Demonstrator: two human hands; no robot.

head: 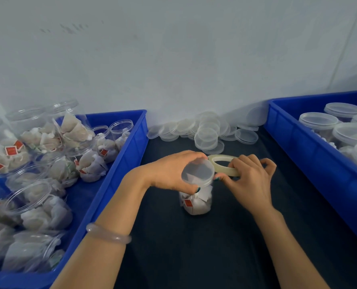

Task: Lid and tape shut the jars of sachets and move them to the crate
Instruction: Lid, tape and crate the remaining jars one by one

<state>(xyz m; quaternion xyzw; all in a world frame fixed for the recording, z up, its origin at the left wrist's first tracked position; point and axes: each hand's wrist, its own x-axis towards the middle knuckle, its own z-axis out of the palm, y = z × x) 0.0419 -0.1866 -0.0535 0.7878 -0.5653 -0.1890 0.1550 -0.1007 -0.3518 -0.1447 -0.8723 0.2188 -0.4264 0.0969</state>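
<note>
A clear jar of sachets [196, 202] stands upright on the dark table, with a clear lid [197, 173] on its mouth. My left hand [173, 171] grips the jar's top around the lid, thumb at the front. My right hand [247, 180] holds a roll of clear tape [222, 161] just right of the lid, and its thumb touches the lid's rim. A blue crate [298, 147] at the right holds several lidded jars [318, 123]. A blue crate [129, 151] at the left holds several open jars of sachets [38, 142].
A heap of loose clear lids [206, 132] lies against the white wall behind the jar. The dark table surface [194, 247] stretches between the two crates toward me. A pale bangle [109, 233] sits on my left wrist.
</note>
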